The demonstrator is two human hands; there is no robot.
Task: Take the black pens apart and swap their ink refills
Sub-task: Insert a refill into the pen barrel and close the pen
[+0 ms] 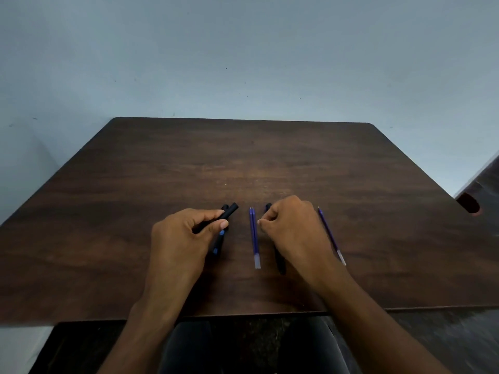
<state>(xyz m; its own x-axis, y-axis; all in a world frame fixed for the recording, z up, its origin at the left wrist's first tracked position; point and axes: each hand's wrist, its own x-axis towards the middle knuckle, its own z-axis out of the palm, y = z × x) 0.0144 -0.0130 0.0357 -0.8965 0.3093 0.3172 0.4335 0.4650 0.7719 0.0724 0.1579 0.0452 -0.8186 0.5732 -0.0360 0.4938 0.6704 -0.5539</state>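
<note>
Head view. Dark wood table (pixel 270 163) fills the mid frame, pale blue-grey wall (pixel 243 49) behind it. Person seated at the near edge, both forearms reaching fwd over the tabletop.

Left hand (pixel 183 238): fingers curled round a black pen barrel (pixel 229 211), thumb pressed on its side. Barrel is tilted, far end pointing up-right, clear of the fingers. Grip: closed on the barrel.

Just beside and partly under that hand lies a second black pen (pixel 219 242) w/ blue bands, running roughly near-to-far on the table. Its far end sits next to the held barrel; whether they touch, cannot tell.

Centre: two blue refills (pixel 254 236) lie side by side, touching or nearly so, tips pointing away from the person, clear ends nearest.

Right hand (pixel 291 230): fingers curled in, fingertips pinched together just right of the paired refills. What it pinches, if anything, is too small to tell. A black pen part (pixel 280 263) lies under this hand, ends showing beyond the knuckles and below the palm.

Right of that hand: a third blue refill (pixel 330 234) lies alone, slanted, tip far-left, clear end near-right. Well apart from the pair.

Far right edge: part of a dark chair (pixel 478 195).

Below table edge: person's lap in dark clothing (pixel 243 346).
</note>
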